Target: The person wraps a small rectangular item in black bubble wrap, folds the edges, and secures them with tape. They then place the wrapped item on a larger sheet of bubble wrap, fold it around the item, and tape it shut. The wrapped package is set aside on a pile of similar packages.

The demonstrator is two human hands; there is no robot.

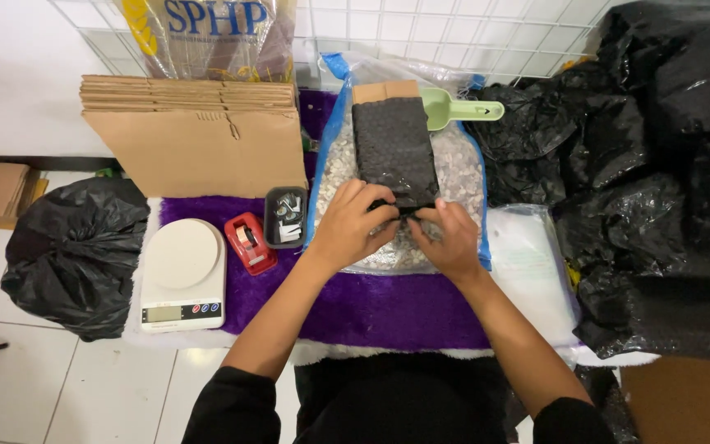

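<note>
Black-sleeved forearms nearest the lens, reaching forward over a purple fluffy mat [371, 304]. Left hand [353, 226] and right hand [452, 240] both pinched shut on the near end of a black bubble-wrap package [394, 152], fingers curled over its bottom edge. Package lying lengthwise on top of a clear bag of pale gravel [462, 177], brown cardboard showing at its far end. Just beyond, a light green scoop [454, 108] resting on the bag (handle pointing right). Left of the hands: a small dark tray [285, 218], a red tape dispenser [250, 242], a white kitchen scale [182, 275]. Behind those, flattened cardboard boxes [195, 136] stacked against a wire grid. Black plastic bags [659, 164] heaped at right, another [71, 255] on the floor at left.
</note>
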